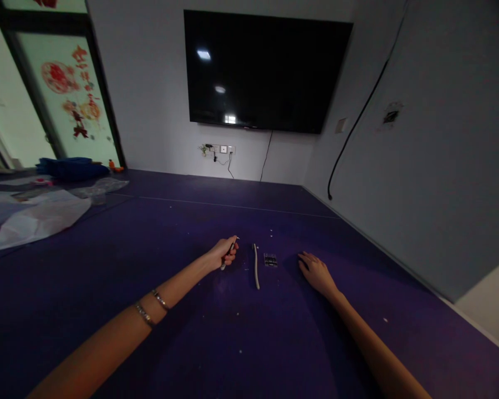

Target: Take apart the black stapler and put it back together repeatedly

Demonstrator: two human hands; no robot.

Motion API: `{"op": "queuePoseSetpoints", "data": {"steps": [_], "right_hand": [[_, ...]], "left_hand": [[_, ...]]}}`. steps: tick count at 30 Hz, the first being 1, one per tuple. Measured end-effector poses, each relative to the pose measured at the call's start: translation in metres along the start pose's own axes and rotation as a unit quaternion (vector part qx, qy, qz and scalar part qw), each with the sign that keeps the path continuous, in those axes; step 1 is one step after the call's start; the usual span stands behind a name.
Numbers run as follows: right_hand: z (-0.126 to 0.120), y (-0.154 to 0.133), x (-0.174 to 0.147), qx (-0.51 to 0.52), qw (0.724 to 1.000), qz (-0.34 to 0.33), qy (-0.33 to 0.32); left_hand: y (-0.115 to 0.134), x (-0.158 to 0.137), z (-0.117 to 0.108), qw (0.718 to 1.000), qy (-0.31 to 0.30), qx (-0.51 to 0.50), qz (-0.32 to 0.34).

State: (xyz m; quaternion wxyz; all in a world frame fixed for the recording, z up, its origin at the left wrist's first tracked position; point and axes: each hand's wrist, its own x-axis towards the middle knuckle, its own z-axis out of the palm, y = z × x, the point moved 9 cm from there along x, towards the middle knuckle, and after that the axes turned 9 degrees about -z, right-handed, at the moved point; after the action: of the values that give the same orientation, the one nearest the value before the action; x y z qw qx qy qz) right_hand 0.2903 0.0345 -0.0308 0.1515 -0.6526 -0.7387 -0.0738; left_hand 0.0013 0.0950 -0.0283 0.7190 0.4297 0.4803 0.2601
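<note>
My left hand [224, 254] is closed around a slim black-and-white tool [223, 266], its thin metallic tip poking out beyond the thumb. The exact kind of tool is too small to make out. Just right of that hand, a short piece of off-white cable [256, 269] lies lengthwise on the purple surface [216, 332]. Beside the cable sits a small clear pack [270, 260] with dark pieces in it. My right hand [316, 272] rests palm down to the right of the pack, apart from it, fingers extended and holding nothing.
Tiny white bits [271, 233] are scattered over the surface. Plastic sheeting [45, 219], a clear cup [97, 195] and a blue cloth bundle [72, 167] lie at the left. A black cable [357, 119] hangs down the right wall; a television [266, 72] hangs ahead.
</note>
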Motion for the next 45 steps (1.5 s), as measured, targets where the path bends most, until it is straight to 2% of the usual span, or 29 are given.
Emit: {"op": "queuePoseSetpoints", "data": {"steps": [6, 12, 20, 24, 28, 35, 45], "right_hand": [[-0.001, -0.002, 0.000, -0.003, 1.000, 0.003, -0.009], [0.000, -0.002, 0.000, 0.002, 1.000, 0.002, -0.011], [0.000, -0.001, 0.000, 0.012, 1.000, 0.008, -0.004], [0.001, 0.000, 0.000, 0.011, 1.000, 0.005, 0.001], [0.001, 0.001, 0.001, 0.013, 1.000, 0.001, 0.000], [-0.003, -0.001, 0.000, 0.019, 1.000, 0.002, -0.002], [-0.003, -0.003, 0.000, 0.027, 1.000, -0.007, 0.009]], "left_hand": [[0.027, -0.006, 0.019, 0.997, -0.006, 0.047, 0.062], [0.033, -0.018, 0.037, 0.993, -0.031, 0.071, 0.086], [0.038, -0.029, 0.035, 0.986, -0.002, 0.099, 0.134], [0.042, -0.040, 0.041, 0.981, -0.032, 0.120, 0.146], [0.048, -0.051, 0.044, 0.975, -0.036, 0.146, 0.163], [0.052, -0.052, 0.035, 0.974, 0.014, 0.140, 0.176], [0.051, -0.047, 0.026, 0.978, 0.048, 0.097, 0.180]]}}
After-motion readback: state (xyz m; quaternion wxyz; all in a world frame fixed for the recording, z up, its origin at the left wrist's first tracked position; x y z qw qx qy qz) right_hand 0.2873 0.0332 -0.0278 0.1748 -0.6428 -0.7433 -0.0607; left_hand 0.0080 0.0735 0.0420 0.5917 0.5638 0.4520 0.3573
